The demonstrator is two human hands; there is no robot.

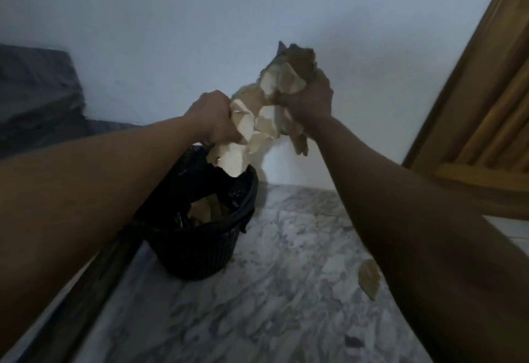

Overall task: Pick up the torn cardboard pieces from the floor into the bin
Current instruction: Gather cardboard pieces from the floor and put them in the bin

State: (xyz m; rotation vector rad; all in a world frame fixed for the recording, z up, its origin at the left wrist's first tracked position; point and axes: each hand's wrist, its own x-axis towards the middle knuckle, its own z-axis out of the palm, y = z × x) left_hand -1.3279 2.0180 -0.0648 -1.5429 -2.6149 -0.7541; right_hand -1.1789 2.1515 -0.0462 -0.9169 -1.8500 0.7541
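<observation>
Gripping the torn cardboard bundle above the black bin, left hand and right hand curled tight; its right side overhung the rim, so pieces might well have spilled onto the floor.

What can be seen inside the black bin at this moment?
Inside the black bin, a few brown cardboard pieces lie low within the black liner. The left forearm covers the bin's near-left side, so the rest of its contents cannot be seen.
</observation>
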